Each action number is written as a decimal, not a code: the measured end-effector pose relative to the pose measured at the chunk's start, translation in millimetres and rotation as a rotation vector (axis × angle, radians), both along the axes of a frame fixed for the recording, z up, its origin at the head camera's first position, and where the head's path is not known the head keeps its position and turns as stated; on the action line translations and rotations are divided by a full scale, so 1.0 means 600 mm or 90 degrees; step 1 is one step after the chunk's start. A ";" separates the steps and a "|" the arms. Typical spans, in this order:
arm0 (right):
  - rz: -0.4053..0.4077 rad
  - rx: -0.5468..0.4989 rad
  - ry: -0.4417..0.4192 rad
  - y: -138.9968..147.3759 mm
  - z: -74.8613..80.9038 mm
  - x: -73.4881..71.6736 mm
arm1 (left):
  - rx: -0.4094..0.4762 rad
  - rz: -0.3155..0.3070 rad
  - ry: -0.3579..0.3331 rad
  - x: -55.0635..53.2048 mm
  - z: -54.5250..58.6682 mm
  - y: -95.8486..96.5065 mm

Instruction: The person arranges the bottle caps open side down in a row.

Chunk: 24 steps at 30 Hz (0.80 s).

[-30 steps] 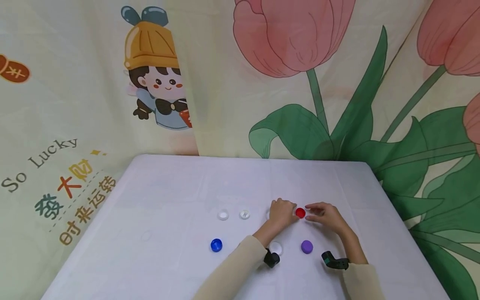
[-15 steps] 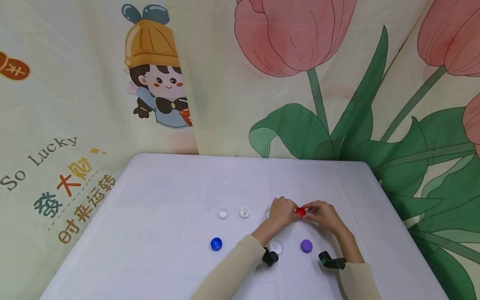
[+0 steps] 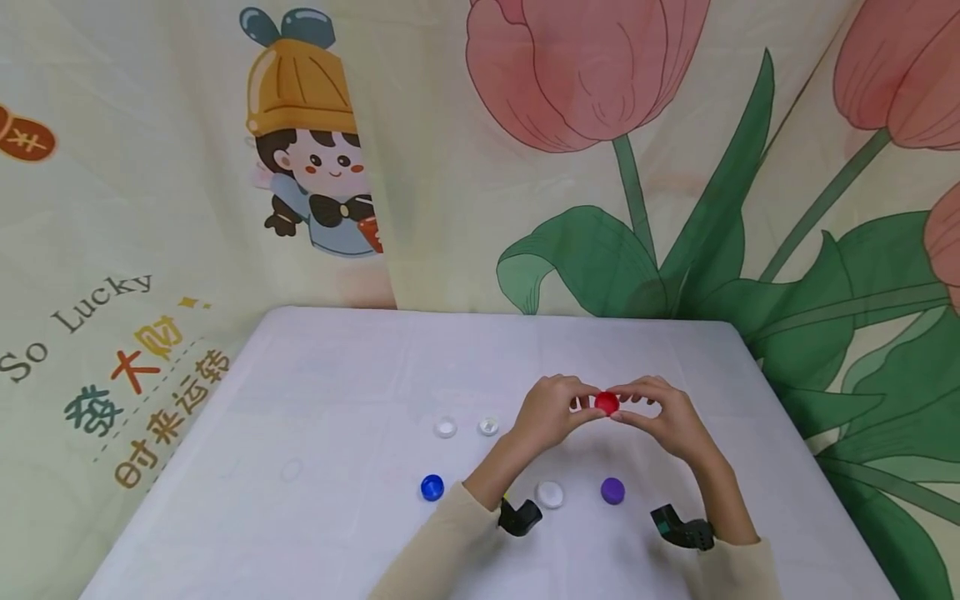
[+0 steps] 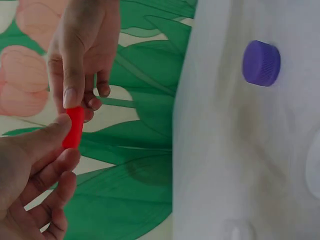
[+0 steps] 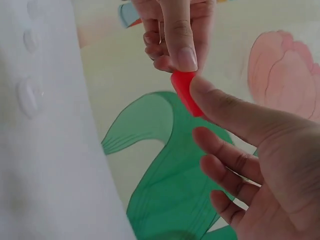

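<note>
Between my two hands is a red bottle cap [image 3: 607, 404], raised above the white table and seen edge-on in both wrist views. My left hand [image 3: 546, 412] pinches it from the left with thumb and fingers. From the opposite side my right hand [image 3: 670, 419] pinches it too, its thumb [image 5: 225, 102] at the cap's edge. The other fingers of both hands are loosely bent. Nearer to me on the table stands a ribbed purple bottle cap [image 4: 261, 63], with a white cap [image 3: 550, 495] to its left.
A blue cap [image 3: 432, 487] lies to the left of my left forearm. Two pale caps, one whitish [image 3: 446, 427] and one with a marked centre [image 3: 488, 426], sit farther back on the white table [image 3: 337, 375]. A printed cloth [image 3: 442, 167] hangs behind the table.
The right hand closed in on the red cap and took hold of it. Both hands then lifted it off the table, a little away from me.
</note>
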State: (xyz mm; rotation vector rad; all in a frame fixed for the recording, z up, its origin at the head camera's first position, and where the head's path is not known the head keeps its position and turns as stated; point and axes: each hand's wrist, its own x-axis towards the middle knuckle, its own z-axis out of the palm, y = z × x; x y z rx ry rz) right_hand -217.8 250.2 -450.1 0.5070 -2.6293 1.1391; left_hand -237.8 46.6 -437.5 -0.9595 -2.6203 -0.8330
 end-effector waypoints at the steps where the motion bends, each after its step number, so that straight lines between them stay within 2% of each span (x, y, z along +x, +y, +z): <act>1: 0.003 -0.004 0.010 -0.003 0.005 0.004 | 0.012 -0.005 0.005 0.004 0.005 -0.006; 8: 0.049 -0.045 0.071 -0.029 0.034 0.034 | 0.088 -0.034 0.024 0.038 0.025 -0.043; 12: 0.088 -0.066 0.098 -0.051 0.046 0.053 | 0.134 -0.052 0.047 0.059 0.028 -0.068; 16: 0.106 -0.077 0.097 -0.065 0.046 0.063 | 0.154 -0.067 0.060 0.070 0.027 -0.086; 21: 0.116 -0.087 0.094 -0.077 0.051 0.072 | 0.193 -0.070 0.032 0.075 0.020 -0.094; 24: 0.117 -0.088 0.088 -0.085 0.058 0.077 | 0.237 -0.065 -0.029 0.078 0.018 -0.096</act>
